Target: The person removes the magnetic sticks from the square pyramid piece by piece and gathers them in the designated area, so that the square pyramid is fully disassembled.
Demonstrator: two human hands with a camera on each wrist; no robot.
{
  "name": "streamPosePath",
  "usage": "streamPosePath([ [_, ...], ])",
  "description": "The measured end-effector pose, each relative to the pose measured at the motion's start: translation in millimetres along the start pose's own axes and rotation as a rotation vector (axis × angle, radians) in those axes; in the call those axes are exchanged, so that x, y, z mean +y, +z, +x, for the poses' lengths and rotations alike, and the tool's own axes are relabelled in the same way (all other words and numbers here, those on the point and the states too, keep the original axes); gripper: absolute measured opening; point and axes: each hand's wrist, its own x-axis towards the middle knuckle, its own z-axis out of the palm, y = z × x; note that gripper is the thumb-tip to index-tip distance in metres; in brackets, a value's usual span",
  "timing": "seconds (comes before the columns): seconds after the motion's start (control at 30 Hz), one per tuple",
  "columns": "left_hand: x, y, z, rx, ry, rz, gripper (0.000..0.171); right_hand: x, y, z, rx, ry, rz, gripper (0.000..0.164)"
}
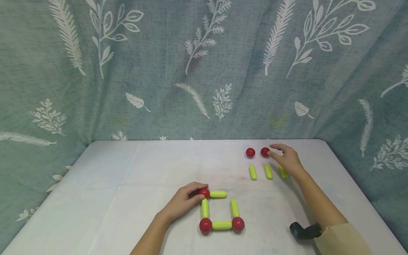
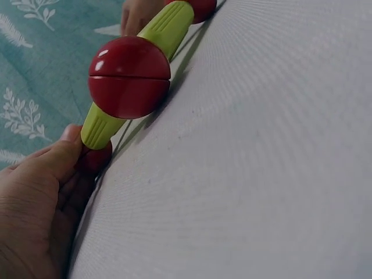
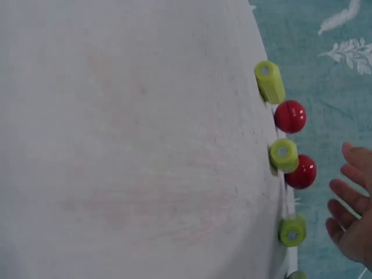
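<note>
A plain, pale beige sleeve (image 1: pixel 344 241) covered the near end of the right forearm (image 1: pixel 318 203), its cloth loose toward the edge. Against the arm's left side, by that edge, sat a smooth black device (image 1: pixel 305 232), bent and rounded, with a dull green patch on its left end. The left hand (image 1: pixel 184 200) and right hand (image 1: pixel 288 161) were both bare.

Red balls (image 1: pixel 205 225), lime-yellow rods (image 1: pixel 221 225), white tabletop (image 1: pixel 153 170), teal white-leaf-patterned curtain (image 1: pixel 159 53)
</note>
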Motion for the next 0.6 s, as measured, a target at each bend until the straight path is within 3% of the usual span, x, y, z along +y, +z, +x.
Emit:
streamPosePath([
  [0.27, -1.1, 3.0, 0.6, 0.068, 0.013, 0.013, 0.039, -17, 11, -24, 0.007, -0.086, 0.073, 0.041],
  [0.4, -1.8, 3.4, 1.1, 0.088, 0.013, 0.023, 0.039, -22, 23, -36, -0.022, -0.177, 0.115, 0.038],
  [0.5, -2.6, 3.7, 1.3, 0.103, 0.016, 0.032, 0.040, -26, 33, -44, -0.089, -0.248, 0.158, 0.035],
  [0.6, -2.3, 4.1, 1.1, 0.117, 0.011, 0.036, 0.040, -29, 41, -51, -0.225, -0.344, 0.210, 0.033],
])
